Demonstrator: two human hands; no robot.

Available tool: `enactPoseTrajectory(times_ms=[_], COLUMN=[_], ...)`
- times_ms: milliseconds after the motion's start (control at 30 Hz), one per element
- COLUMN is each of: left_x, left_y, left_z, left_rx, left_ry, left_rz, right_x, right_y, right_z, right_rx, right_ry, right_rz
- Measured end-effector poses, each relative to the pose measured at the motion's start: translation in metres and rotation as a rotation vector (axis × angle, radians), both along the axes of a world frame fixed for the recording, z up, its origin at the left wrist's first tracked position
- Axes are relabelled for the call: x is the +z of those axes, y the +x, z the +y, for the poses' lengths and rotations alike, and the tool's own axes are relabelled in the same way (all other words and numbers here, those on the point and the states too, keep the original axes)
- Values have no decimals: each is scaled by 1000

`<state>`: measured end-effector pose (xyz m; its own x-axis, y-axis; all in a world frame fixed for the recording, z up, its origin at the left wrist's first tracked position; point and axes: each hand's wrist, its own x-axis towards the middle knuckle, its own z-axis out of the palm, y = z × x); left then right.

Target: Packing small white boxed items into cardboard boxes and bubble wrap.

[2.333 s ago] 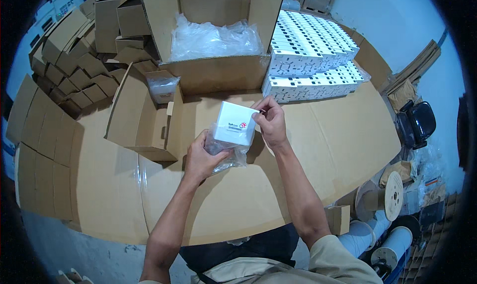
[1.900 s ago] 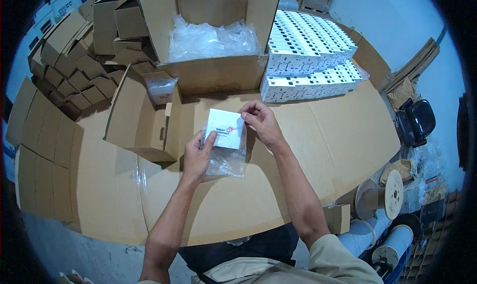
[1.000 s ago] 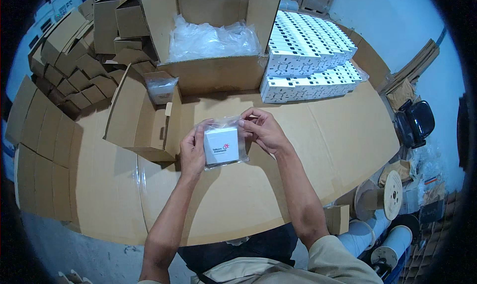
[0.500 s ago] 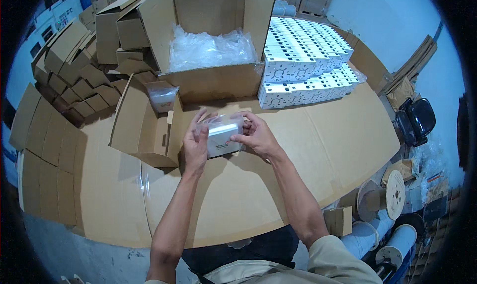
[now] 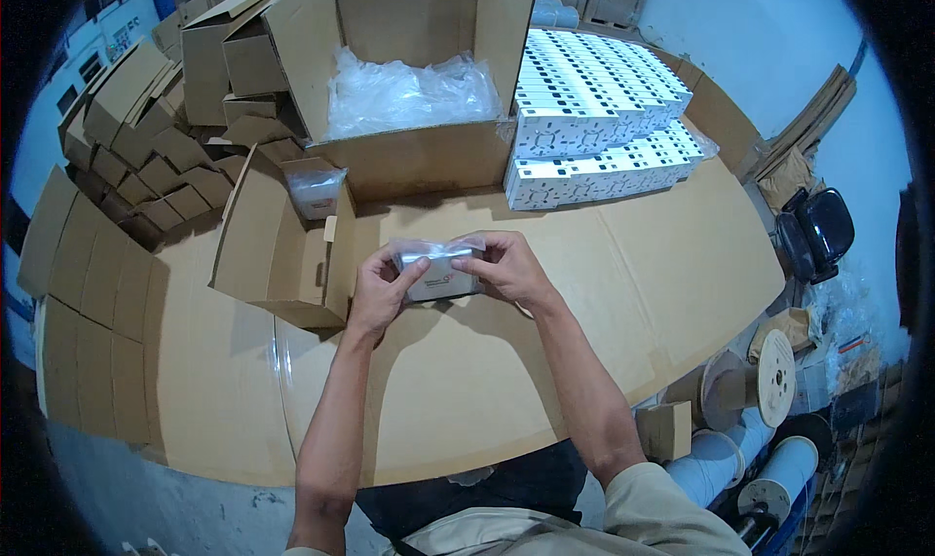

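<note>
Between my two hands is a small white box in a clear plastic bag (image 5: 441,281), held just above the cardboard-covered table. My left hand (image 5: 382,285) grips its left side, thumb on the front. On the right side my right hand (image 5: 506,268) pinches the bag, its thumb pressed to the front near the top. The fingers behind the box are hidden. Just left of my hands stands an open cardboard carton (image 5: 282,249), with a similar bagged white item (image 5: 317,192) at its far end.
Behind my hands a large open carton (image 5: 419,162) holds crumpled clear plastic bags (image 5: 414,98). White patterned boxes (image 5: 604,118) are stacked at the back right. Brown cartons (image 5: 146,157) pile up at the left. Cable reels (image 5: 774,379) and a black chair (image 5: 813,235) stand beyond the table's right edge.
My fingers have closed in on the bagged box, both thumbs now on its front. The bag's top edge looks gathered, and the box appears tilted more than before.
</note>
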<state>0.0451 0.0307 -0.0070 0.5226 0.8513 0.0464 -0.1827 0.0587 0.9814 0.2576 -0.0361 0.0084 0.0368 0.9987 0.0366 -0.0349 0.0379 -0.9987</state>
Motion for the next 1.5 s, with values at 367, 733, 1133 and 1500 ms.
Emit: enactPoseTrajectory(times_ms=[367,733,1133,1500], left_x=[2,-19,-23,21], left_y=[5,23,24,17], left_z=[-4,-18,-14,-25], left_rx=[163,383,335,542], left_ry=[14,-81,-115,693], left_rz=[19,-269,-300,86], right_x=[-3,6,9,14], right_y=[3,-15,0,1], right_z=[3,2,-7,-8], right_rx=[-47,-190,56,13], right_ry=[73,184,-3,-7], right_rz=[50,169,-180,-219])
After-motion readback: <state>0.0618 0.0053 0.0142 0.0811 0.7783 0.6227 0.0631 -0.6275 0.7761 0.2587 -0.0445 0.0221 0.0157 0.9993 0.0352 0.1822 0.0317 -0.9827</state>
